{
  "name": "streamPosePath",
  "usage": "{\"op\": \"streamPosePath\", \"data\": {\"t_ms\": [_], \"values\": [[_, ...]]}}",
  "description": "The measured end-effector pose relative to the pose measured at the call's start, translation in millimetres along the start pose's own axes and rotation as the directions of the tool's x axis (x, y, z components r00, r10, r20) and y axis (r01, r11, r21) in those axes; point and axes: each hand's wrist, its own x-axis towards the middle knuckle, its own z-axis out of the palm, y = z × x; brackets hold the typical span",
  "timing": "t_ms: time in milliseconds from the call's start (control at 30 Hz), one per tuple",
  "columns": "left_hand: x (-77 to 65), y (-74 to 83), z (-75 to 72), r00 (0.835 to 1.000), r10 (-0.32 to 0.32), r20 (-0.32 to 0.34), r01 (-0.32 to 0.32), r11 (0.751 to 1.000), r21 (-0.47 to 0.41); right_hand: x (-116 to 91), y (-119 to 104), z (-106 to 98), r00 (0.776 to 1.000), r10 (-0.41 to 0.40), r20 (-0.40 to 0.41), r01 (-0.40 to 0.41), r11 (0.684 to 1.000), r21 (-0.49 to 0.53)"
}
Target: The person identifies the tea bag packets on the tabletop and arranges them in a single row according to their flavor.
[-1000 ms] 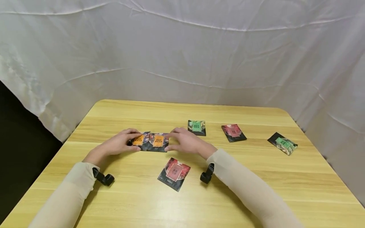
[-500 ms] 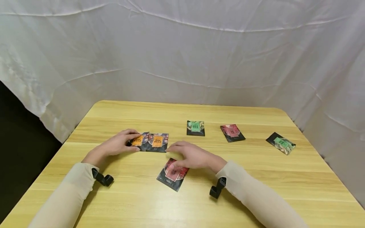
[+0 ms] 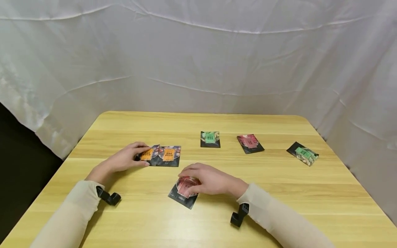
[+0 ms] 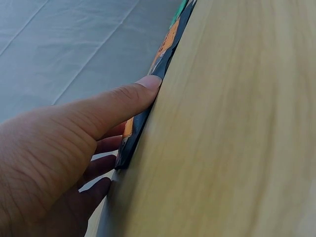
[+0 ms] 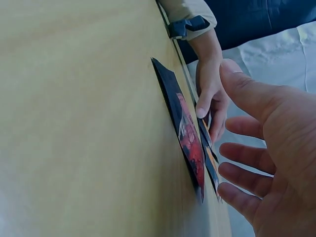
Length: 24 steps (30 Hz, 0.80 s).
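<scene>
Near red packet (image 3: 183, 191) under the right hand (image 3: 208, 179), not yet gripped

Lay flat on the table (image 3: 133, 220), just under the right fingers, with its near corner showing beyond the thumb. Held these fingers and the thumb apart, with the thumb clear of the wrapper in the right wrist view; could not tell about fingertip contact. With the left hand (image 3: 124, 158), gripped the left orange packet (image 3: 152, 155) between thumb and fingers, with the right orange packet (image 3: 169, 156) just beyond the fingertips.

Looked light and thin, probably bendy, likely to slide easily on the smooth wood and awkward to lift from flat. Seemed best taken by opposite edges, thumb near and fingers far, without creasing the middle.

Compared with a second earlier, had moved the right hand off the end of the right orange packet, over to the red one. Had kept the left grip in place.
</scene>
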Motion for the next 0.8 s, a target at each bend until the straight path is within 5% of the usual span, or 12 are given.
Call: {"op": "streamPosePath", "data": {"t_ms": [800], "values": [[-0.2, 0.1, 1.3, 1.0, 0.006, 0.0, -0.006, 1.0, -0.007, -5, -2, 13, 0.994, -0.113, 0.002, 0.112, 0.985, -0.133]]}}
